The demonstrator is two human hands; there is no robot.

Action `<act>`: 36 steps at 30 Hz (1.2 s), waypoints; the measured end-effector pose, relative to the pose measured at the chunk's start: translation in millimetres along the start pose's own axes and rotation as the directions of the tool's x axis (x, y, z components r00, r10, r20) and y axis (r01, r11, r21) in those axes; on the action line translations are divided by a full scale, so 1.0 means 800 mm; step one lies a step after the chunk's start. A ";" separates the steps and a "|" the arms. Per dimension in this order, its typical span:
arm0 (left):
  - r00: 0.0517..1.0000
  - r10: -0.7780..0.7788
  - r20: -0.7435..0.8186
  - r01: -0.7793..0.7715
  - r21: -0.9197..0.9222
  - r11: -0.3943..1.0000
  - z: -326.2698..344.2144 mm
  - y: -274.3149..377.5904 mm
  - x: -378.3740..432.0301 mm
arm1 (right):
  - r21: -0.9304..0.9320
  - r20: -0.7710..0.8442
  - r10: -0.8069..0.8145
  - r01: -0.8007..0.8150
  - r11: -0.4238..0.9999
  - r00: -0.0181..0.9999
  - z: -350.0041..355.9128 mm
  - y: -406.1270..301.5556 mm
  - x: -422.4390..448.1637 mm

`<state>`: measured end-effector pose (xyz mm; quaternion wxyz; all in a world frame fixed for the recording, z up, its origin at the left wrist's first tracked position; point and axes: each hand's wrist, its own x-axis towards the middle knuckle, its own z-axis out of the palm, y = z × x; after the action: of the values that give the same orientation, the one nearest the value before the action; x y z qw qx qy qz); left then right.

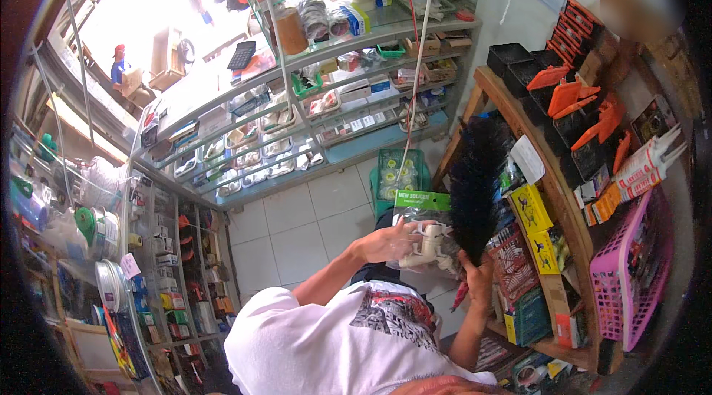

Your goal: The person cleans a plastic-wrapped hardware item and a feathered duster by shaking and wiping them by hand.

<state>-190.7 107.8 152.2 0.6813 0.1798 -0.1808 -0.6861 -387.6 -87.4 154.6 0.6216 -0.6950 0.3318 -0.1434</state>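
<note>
My left hand [389,242] has its fingers on a clear plastic bag with a green header card [421,200] that bears writing. Cream-white plastic parts [427,247] show through the bag; I cannot tell what they are. My right hand [477,278] grips a black feather duster [474,183] near its lower end, with the feathers pointing up. Below that hand a red piece [460,294] shows, perhaps the duster's handle. The duster stands beside the bag and hides part of the wooden shelf. In front of my legs is a green plastic basket [399,164] of round-topped items.
On the right, a wooden shelf [538,147] carries black bins, orange plastic pieces, sealant tubes [645,169] and a pink basket [626,278]. A glass display counter [334,69] crosses the far side. Glass shelving [167,261] stands left. Cords [418,61] hang down over the tiled floor [295,222].
</note>
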 end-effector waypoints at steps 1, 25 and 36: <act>0.999 0.015 -0.029 -0.015 -0.002 1.000 0.001 -0.001 0.000 | -0.024 -0.001 0.008 -0.008 1.000 1.000 -0.004 0.005 0.002; 0.843 0.525 -0.119 -0.531 -0.339 0.776 0.080 0.082 0.022 | 0.416 -0.086 0.044 -0.004 0.909 0.995 -0.025 -0.010 -0.097; 0.783 0.597 -0.174 -0.601 -0.459 0.654 0.092 0.090 0.010 | 0.260 0.150 -0.067 0.026 0.965 0.987 -0.008 -0.025 -0.108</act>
<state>-164.2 99.3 251.4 0.8921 -0.0661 -0.0471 -0.4446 -449.8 -37.4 193.2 0.7271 -0.6252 0.2441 -0.1445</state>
